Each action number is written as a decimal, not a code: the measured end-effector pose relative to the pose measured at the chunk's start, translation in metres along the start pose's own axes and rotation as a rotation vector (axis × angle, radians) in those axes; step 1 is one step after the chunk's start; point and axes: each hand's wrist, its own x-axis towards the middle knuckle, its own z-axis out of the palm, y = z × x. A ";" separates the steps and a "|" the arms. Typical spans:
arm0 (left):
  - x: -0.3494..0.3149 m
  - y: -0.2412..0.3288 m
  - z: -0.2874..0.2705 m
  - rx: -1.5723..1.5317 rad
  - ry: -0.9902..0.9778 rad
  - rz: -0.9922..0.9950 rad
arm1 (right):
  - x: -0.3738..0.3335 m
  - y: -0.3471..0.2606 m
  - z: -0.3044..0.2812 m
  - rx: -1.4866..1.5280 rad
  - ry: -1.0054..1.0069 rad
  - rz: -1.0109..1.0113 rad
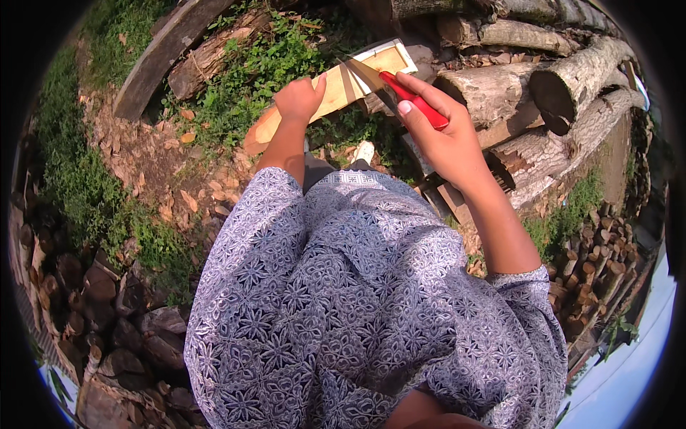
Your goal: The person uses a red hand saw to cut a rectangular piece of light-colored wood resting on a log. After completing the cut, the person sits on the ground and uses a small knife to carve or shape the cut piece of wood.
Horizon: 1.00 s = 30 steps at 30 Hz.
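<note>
A pale wooden board (pixel 332 96) lies slantwise in front of me, its far right end edged in white. My left hand (pixel 299 99) is closed on the board's near-left part, with the thumb sticking up and the other fingers partly hidden. In my right hand (pixel 439 132) is a handsaw (pixel 416 101) with a red handle. Its blade tapers away from the handle and crosses the board near the white-edged end. The blade's teeth are too small to make out. A dark shadow stripe falls on the board beside the blade.
Thick cut logs (pixel 493 93) are piled at the right, close to my right hand. A long weathered beam (pixel 161 61) leans at the upper left above leafy weeds (pixel 243 79). Stacked firewood (pixel 593 264) stands at the lower right, and more split wood (pixel 128 336) at the lower left.
</note>
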 end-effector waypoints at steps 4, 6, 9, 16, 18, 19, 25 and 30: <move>-0.010 0.000 -0.010 0.034 -0.081 -0.061 | -0.005 0.008 -0.004 -0.026 0.026 0.084; -0.011 -0.001 -0.013 0.015 -0.150 -0.099 | -0.015 0.010 0.000 -0.130 0.068 0.008; -0.007 -0.001 -0.019 0.018 -0.187 -0.075 | -0.032 0.023 0.015 -0.102 0.053 -0.077; -0.006 -0.031 -0.029 0.062 -0.174 -0.009 | -0.017 -0.012 0.048 -0.048 -0.004 -0.032; -0.007 -0.032 -0.027 0.075 -0.170 -0.002 | -0.016 -0.013 0.056 -0.062 -0.039 -0.057; -0.007 -0.029 -0.028 0.075 -0.167 -0.014 | -0.017 -0.012 0.058 -0.108 -0.050 -0.070; -0.004 -0.027 -0.020 0.088 -0.187 -0.037 | -0.023 0.019 0.026 -0.066 0.116 0.013; -0.003 -0.021 -0.027 -0.029 -0.307 -0.157 | -0.057 0.103 0.015 -0.010 0.133 -0.001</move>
